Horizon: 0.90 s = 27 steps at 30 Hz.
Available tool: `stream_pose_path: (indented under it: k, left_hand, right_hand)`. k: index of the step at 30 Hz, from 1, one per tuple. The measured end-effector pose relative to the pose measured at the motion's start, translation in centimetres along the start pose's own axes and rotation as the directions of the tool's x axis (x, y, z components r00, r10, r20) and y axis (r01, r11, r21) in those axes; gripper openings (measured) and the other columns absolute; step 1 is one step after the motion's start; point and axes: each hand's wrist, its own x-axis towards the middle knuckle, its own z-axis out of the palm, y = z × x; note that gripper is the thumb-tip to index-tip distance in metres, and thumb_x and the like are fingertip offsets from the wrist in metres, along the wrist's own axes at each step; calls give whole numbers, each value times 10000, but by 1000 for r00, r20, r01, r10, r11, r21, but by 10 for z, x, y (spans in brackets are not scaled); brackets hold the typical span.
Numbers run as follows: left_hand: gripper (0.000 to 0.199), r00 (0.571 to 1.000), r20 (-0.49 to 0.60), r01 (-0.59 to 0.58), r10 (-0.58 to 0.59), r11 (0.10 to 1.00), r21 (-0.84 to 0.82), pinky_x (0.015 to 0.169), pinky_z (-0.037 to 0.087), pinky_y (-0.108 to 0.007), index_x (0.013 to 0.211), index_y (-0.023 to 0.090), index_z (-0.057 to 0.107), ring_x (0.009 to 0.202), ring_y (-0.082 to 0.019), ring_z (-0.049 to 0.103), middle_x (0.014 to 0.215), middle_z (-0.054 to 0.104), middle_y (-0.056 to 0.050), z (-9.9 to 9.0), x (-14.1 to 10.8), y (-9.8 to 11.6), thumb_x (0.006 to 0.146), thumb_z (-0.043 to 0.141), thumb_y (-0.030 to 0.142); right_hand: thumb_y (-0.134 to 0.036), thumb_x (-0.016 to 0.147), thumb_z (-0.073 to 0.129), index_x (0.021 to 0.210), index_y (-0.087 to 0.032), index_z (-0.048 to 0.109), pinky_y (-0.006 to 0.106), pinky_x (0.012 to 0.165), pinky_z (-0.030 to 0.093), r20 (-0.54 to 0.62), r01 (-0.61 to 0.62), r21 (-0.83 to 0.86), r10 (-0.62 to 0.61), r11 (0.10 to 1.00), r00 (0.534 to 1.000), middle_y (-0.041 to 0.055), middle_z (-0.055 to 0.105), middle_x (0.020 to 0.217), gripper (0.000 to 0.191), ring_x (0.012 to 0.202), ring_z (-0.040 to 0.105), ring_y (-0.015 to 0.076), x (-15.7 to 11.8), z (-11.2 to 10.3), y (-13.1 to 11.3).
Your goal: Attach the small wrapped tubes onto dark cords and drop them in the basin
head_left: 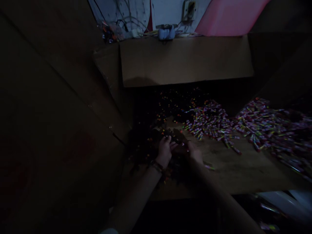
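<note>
My left hand [165, 150], with a dark bracelet [157, 165] at its wrist, is over the table beside a dark heap of small pieces [149, 139] with orange and yellow specks. Its fingers are curled with the thumb on top, around something too dark to make out. My right hand [195, 155] is close by on the right, its fingertips turned toward the left hand. Small shiny bits show between the two hands. Blur and darkness hide how the right fingers are set. A pile of small wrapped sticks [211, 120], pink with yellow-green parts, lies beyond the right hand.
More wrapped sticks [275, 126] spread over the right of the wooden table [234, 165]. A cardboard flap [187, 61] stands along the back, and a large cardboard sheet [60, 113] rises at left. Behind are a wall socket [189, 10], cables and a pink sheet [231, 16].
</note>
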Motion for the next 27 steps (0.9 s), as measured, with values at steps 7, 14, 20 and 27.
stream_pose_path:
  k: [7,14,20,27]
  left_hand:
    - [201,989,146,-77,34,950,302,896,482,-418,816,163,653,902,-235,639,879,684,-65,-41,-35,45,654,757,221]
    - [318,874,422,-468,239,188,863,997,384,-437,1089,256,633,1113,-263,513,1154,624,-51,-102,-94,61,771,641,266]
    - [381,888,350,-357,298,-30,934,1000,376,-477,1156,192,579,1177,-320,456,1237,544,-117,-89,-97,24,776,616,187]
    - [499,889,324,-401,324,207,892,1016,395,-433,1083,187,614,1105,-260,546,1154,607,-85,-83,-56,43,623,650,-6]
  right_hand:
    - [-361,818,520,929,-182,659,301,675,493,143,26,53,-33,998,989,83,719,883,253,772,652,235,-10,-60,35]
    - [-191,725,498,927,-216,702,380,712,484,195,-15,-219,59,976,979,143,714,978,288,874,660,316,-22,-107,73]
    - [-436,832,461,959,-156,686,358,652,486,159,-111,-85,124,990,980,142,723,844,381,746,669,289,-10,-76,30]
    - [-456,846,495,1031,-174,665,372,821,479,217,-95,248,40,964,975,85,712,995,378,926,631,263,-4,-59,-4]
